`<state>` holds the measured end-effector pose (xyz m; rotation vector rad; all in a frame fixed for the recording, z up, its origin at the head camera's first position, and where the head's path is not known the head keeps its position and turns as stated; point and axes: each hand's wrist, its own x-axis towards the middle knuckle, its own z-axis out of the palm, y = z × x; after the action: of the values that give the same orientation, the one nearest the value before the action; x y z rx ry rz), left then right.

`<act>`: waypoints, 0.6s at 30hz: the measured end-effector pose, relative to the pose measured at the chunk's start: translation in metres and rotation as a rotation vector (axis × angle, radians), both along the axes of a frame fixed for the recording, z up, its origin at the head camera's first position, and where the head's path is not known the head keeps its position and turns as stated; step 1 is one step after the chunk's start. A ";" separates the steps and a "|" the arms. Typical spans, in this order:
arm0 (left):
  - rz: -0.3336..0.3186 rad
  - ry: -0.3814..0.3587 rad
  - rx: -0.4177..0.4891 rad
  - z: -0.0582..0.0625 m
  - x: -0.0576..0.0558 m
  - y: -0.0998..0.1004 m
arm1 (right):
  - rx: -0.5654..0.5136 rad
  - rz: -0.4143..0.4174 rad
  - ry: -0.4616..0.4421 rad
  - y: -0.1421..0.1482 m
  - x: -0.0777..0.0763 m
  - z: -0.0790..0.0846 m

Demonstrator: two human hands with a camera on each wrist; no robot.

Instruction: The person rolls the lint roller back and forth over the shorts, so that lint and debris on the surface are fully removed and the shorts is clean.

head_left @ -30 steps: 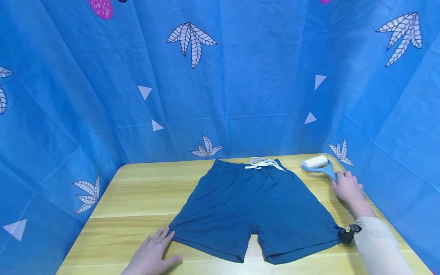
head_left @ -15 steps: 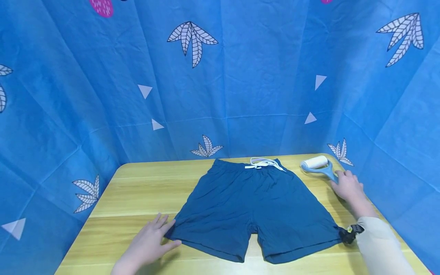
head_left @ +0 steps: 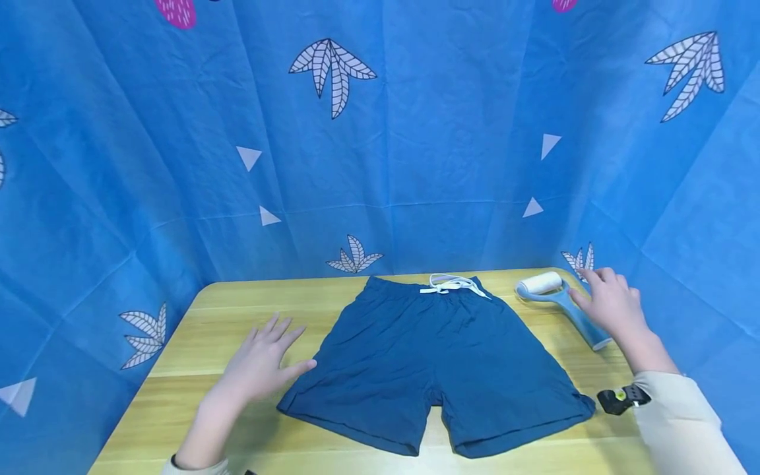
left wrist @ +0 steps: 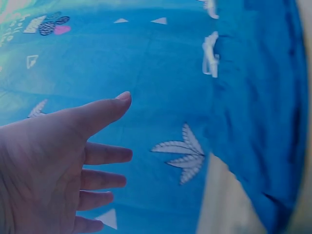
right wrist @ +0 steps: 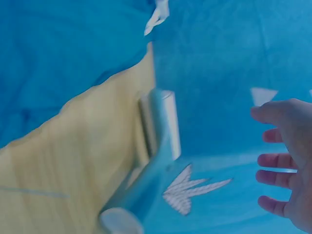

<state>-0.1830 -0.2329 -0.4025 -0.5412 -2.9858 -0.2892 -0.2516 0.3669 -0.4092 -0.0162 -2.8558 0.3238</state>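
Observation:
Dark blue shorts [head_left: 439, 356] lie spread flat on the wooden table [head_left: 249, 310], waistband at the back, with a white drawstring [head_left: 454, 285] tied in a bow. At the back right a lint roller [head_left: 572, 310] with a blue handle and white roll rests on the table. My right hand [head_left: 614, 307] is raised just right of the roller, fingers extended and holding nothing. In the right wrist view a gap separates that hand from the lint roller [right wrist: 141, 180]. My left hand [head_left: 258, 366] hovers left of the shorts' left leg, fingers spread; its palm shows bare in the left wrist view.
A blue curtain [head_left: 439, 132] printed with leaves and triangles hangs behind the table and along both sides. The table's right edge runs close beneath my right arm. A small black device [head_left: 623, 398] sits on my right wrist.
My right hand has let go of the lint roller's handle and lifted away to the right. My left hand has risen off the shorts' leg hem and moved forward.

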 end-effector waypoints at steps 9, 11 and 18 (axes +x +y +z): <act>0.014 0.030 0.028 0.016 -0.033 0.026 | 0.035 0.051 0.047 -0.034 0.005 0.033; 0.026 0.027 0.043 0.018 -0.038 0.033 | 0.040 0.070 0.065 -0.046 0.005 0.038; 0.051 0.048 0.086 0.024 -0.057 0.061 | 0.036 0.133 0.128 -0.089 0.004 0.042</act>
<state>-0.2395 -0.1717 -0.3784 -0.4562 -2.9196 -0.3931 -0.2472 0.2783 -0.3673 0.1947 -2.7408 0.2885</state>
